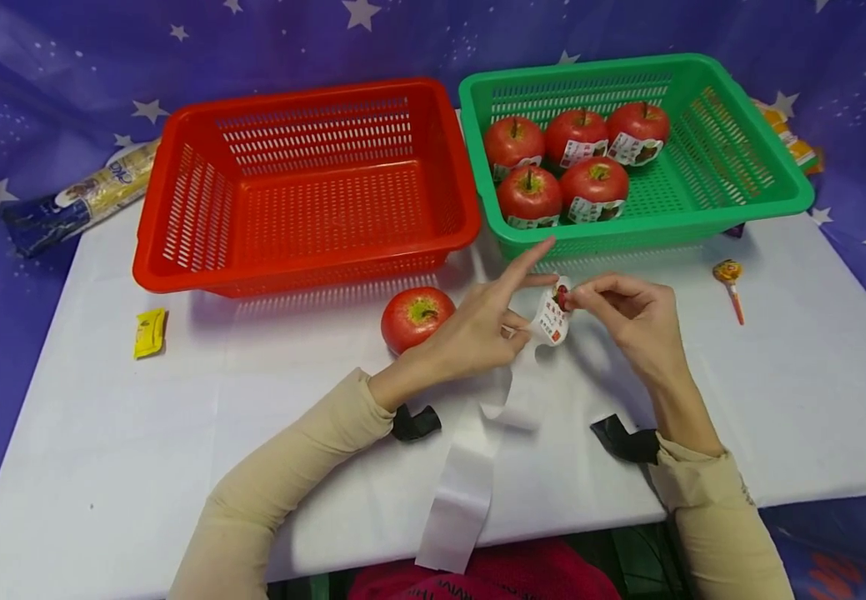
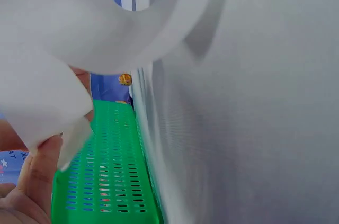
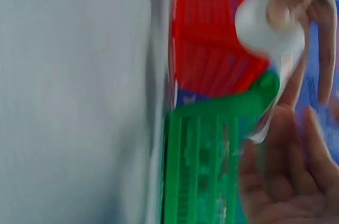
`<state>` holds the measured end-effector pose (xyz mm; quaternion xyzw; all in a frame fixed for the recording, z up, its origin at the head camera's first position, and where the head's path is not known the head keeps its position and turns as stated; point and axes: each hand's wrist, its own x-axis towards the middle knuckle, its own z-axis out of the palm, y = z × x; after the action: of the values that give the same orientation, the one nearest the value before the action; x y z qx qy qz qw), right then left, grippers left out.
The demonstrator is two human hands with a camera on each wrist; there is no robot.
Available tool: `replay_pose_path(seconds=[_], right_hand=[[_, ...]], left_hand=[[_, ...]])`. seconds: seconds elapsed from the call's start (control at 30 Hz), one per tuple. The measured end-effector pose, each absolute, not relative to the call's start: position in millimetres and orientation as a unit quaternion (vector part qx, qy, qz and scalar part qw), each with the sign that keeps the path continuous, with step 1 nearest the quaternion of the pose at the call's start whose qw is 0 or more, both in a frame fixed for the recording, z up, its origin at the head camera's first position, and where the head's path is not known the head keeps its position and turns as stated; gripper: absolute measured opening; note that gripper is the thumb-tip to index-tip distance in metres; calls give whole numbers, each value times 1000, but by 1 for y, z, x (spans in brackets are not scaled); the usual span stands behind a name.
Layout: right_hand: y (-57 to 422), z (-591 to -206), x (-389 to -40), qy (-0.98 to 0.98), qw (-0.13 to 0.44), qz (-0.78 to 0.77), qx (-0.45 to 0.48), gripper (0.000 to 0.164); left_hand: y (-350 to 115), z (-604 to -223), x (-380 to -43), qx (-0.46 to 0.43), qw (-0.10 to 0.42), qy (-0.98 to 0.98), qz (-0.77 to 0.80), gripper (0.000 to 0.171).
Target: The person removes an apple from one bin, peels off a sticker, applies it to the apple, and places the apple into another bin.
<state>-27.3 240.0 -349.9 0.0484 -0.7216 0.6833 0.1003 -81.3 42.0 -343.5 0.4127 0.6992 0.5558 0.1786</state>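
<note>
In the head view, my left hand [image 1: 478, 329] holds a white paper strip with a printed label [image 1: 553, 312], its index finger pointing out. Finger and thumb of my right hand [image 1: 631, 321] pinch the label's right edge. The strip's blank tail [image 1: 466, 483] curls down over the table's front edge. Partly behind the left hand sits a red apple [image 1: 412, 312] with no label showing. In the left wrist view, the left fingers [image 2: 45, 171] grip the curled paper strip [image 2: 63, 23]. Motion blurs the right hand [image 3: 291, 181] in the right wrist view.
Behind, a red basket [image 1: 305, 279] stands left of a green basket [image 1: 673, 223] with several labelled apples [image 1: 598, 187]. A yellow packet [image 1: 150, 333] lies left, a lollipop [image 1: 728, 279] right. A pasta bag [image 1: 95, 196] leans by the red basket.
</note>
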Motion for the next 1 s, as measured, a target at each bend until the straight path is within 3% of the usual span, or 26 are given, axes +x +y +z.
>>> replay_pose_path(seconds=[0.13, 0.23, 0.43, 0.67, 0.9, 1.0], right_hand=[[234, -352, -28, -778, 45, 620, 92, 8], [230, -353, -28, -774, 43, 628, 67, 6], [227, -356, -28, -753, 88, 650, 59, 6], [224, -357, -28, -761, 170, 621, 87, 19], [225, -355, -26, -745, 131, 653, 37, 6], [225, -356, -26, -752, 101, 650, 54, 9]], left_hand=[[44, -343, -80, 394, 176, 707, 561, 85], [45, -342, -79, 380, 177, 708, 568, 78], [47, -342, -79, 351, 177, 730, 559, 72], [50, -342, -82, 300, 196, 803, 477, 40], [50, -341, -82, 301, 195, 806, 470, 41], [49, -340, -82, 303, 190, 809, 466, 45]])
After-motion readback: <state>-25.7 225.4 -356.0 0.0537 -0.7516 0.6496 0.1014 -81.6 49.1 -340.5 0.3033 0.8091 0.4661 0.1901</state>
